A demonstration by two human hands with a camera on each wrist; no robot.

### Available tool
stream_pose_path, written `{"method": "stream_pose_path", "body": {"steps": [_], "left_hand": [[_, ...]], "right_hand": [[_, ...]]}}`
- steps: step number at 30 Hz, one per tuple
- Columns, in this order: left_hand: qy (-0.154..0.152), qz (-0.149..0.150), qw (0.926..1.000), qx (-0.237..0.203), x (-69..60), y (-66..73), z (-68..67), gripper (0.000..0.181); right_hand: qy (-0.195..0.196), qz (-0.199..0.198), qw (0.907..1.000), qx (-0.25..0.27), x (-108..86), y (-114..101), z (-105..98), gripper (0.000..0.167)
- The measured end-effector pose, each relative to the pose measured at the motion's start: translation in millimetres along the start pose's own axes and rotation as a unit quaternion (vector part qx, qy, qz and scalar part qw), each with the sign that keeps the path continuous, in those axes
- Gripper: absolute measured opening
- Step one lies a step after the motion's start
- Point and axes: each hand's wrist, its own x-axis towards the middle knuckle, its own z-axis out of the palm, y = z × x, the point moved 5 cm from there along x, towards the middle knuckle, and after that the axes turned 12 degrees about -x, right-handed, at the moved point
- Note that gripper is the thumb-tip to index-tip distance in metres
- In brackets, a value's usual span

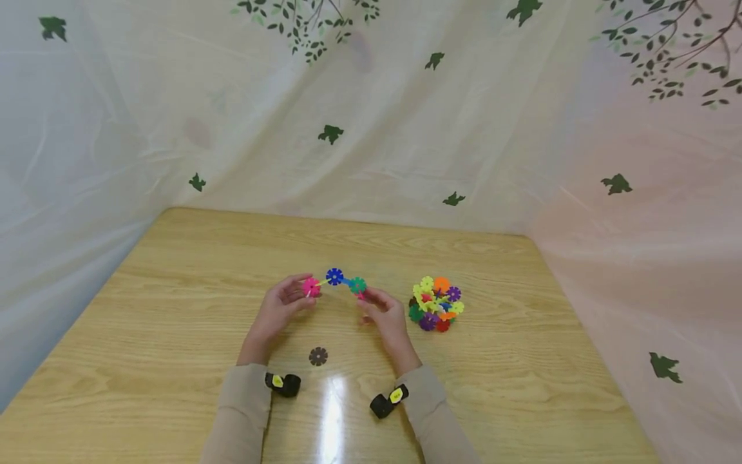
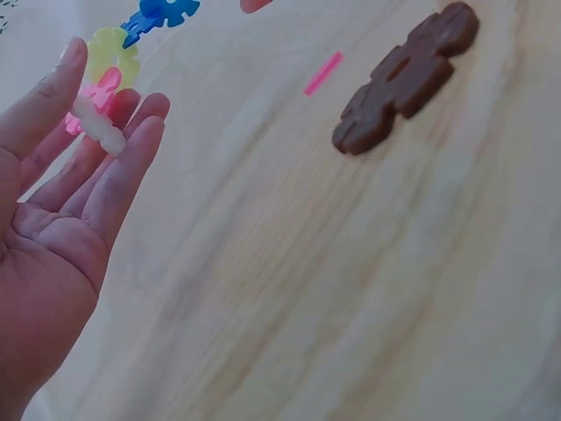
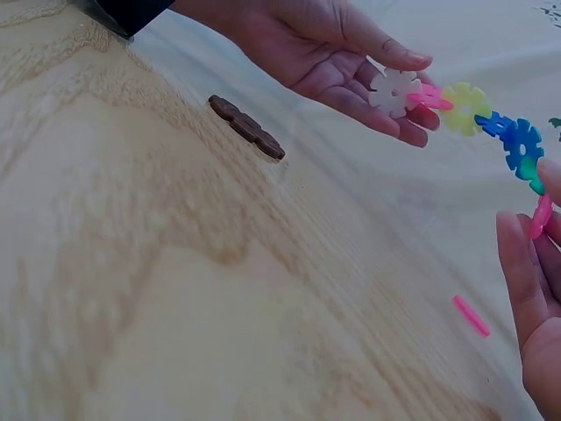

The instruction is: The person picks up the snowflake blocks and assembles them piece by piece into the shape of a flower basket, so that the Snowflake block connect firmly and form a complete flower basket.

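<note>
A chain of notched plastic snowflake discs (image 1: 334, 277) stretches between both hands above the table. White, pink, yellow, blue, green and pink discs show along it. My left hand (image 1: 278, 312) pinches its left end, with the white disc (image 2: 98, 125) between thumb and fingers and the pink disc (image 2: 92, 98) beside it. At the other end my right hand (image 1: 391, 317) holds the last pink disc (image 3: 543, 216) next to the green one (image 1: 357, 285). A brown disc (image 1: 318, 356) lies flat on the table, nearer the body than the hands.
Right of the right hand sits a many-coloured cluster of joined discs (image 1: 429, 309). A thin pink piece (image 3: 472, 316) lies on the wooden table (image 1: 174, 322). A pale curtain with leaf prints (image 1: 377, 174) hangs behind the table.
</note>
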Motion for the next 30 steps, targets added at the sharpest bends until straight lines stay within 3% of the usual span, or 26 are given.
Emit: {"method": "stream_pose_path", "body": {"steps": [4, 12, 24, 30], "left_hand": [[0.019, 0.015, 0.9997, 0.004, 2.0, 1.1, -1.2, 0.053], [0.016, -0.012, 0.9998, 0.007, 1.8, 3.2, 0.0, 0.052], [0.027, -0.029, 0.9992, -0.004, 0.5, -0.4, -1.5, 0.05], [0.013, -0.022, 0.9996, -0.008, 0.1, -3.2, -0.8, 0.048]], "right_hand": [[-0.012, -0.004, 0.9996, 0.027, 0.6, -0.9, 0.7, 0.042], [-0.01, -0.018, 0.9975, 0.068, 0.5, -6.5, -0.2, 0.045], [-0.006, -0.004, 0.9979, 0.065, 1.4, 0.4, -0.3, 0.042], [-0.011, 0.006, 0.9975, 0.069, 0.8, 3.7, 0.6, 0.04]]}}
